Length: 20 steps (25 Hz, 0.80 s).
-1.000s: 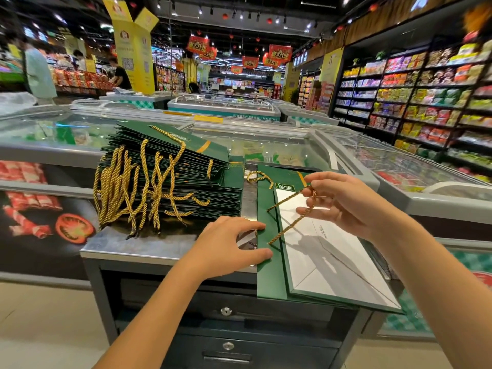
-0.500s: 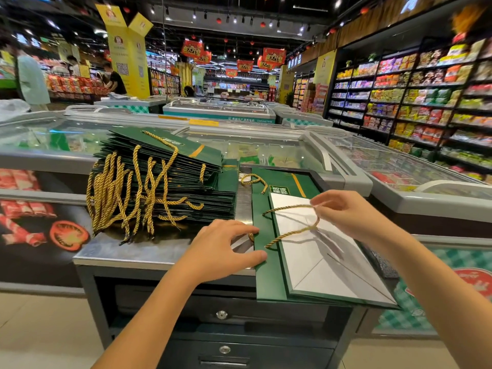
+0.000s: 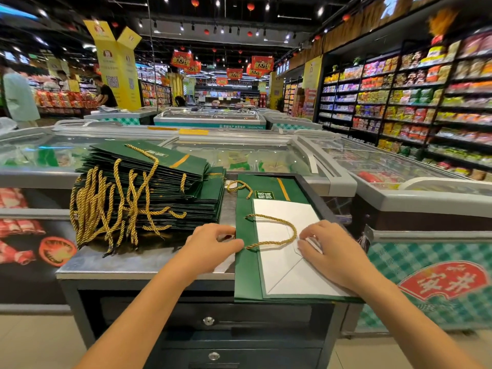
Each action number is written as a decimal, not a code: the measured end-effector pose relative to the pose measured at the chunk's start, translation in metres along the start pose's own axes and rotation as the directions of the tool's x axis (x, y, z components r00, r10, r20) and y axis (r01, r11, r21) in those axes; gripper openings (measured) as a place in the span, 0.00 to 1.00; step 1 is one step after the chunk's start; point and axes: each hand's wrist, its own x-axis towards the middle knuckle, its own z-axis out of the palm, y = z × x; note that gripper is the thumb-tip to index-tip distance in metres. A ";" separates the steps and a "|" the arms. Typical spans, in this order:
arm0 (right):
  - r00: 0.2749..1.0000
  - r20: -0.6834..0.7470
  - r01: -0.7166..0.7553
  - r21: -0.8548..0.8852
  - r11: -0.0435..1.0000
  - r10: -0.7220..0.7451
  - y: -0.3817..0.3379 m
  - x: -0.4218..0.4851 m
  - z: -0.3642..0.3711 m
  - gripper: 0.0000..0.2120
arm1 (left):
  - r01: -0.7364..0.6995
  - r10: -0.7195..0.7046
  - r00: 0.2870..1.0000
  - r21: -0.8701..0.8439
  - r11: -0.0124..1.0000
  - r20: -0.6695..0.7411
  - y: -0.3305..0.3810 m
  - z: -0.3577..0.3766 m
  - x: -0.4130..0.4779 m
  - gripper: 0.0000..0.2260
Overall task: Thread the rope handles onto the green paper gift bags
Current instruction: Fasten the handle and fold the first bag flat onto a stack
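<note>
Supermarket aisles stretch away behind, with tall shelves of bright packaged goods (image 3: 399,97) along the right and glass-topped chest freezers (image 3: 239,153) across the middle. Nearest the camera stands a steel-topped counter (image 3: 159,262) with dark drawers beneath it.

On the left half of the counter lies a fanned stack of flat green paper gift bags (image 3: 159,182). Their twisted gold rope handles (image 3: 101,209) spill over the stack's near-left side and hang toward the steel top.

On the right half lies a single flat green paper gift bag (image 3: 245,275), its near end jutting past the counter's front edge. A folded white paper panel (image 3: 282,275) covers most of its upper face. A gold rope handle (image 3: 271,216) forms a loop across the green margin and the white panel, both ends meeting the bag's left edge. A short loose gold rope (image 3: 239,185) curls at the bag's far left corner.

The left hand (image 3: 210,246) sits at the bag's left edge, thumb tip at the lower rope end and fingers curled just beside the upper one. I cannot tell whether this grip pinches the edge or only presses on it. The right hand (image 3: 330,249) rests on the white panel, fingers curled, fingertips at the right bend of the loop. Whether that grip pinches the rope cannot be told.
</note>
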 end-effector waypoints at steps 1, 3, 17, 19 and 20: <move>1.000 0.008 -0.007 0.009 1.000 0.007 0.000 0.000 -0.001 0.12 | 0.037 -0.041 0.999 -0.130 0.991 -0.025 0.003 0.001 -0.001 0.15; 1.000 0.010 -0.010 0.069 0.998 0.009 0.000 0.002 -0.004 0.10 | 0.062 -0.081 0.996 -0.379 0.923 -0.033 0.013 0.002 -0.006 0.13; 0.887 0.461 -0.449 0.869 0.206 -0.010 -0.052 0.031 -0.078 0.51 | -0.249 0.284 0.957 -0.651 0.717 -0.054 0.088 -0.009 -0.006 0.21; 0.875 0.472 -0.456 0.879 0.142 -0.109 -0.058 0.029 -0.088 0.53 | -0.274 0.344 0.939 -0.584 0.764 0.009 0.087 -0.007 -0.005 0.23; 0.873 0.474 -0.461 0.879 0.122 -0.117 -0.063 0.027 -0.094 0.50 | -0.282 0.366 0.929 -0.534 0.797 0.055 0.085 -0.005 -0.005 0.24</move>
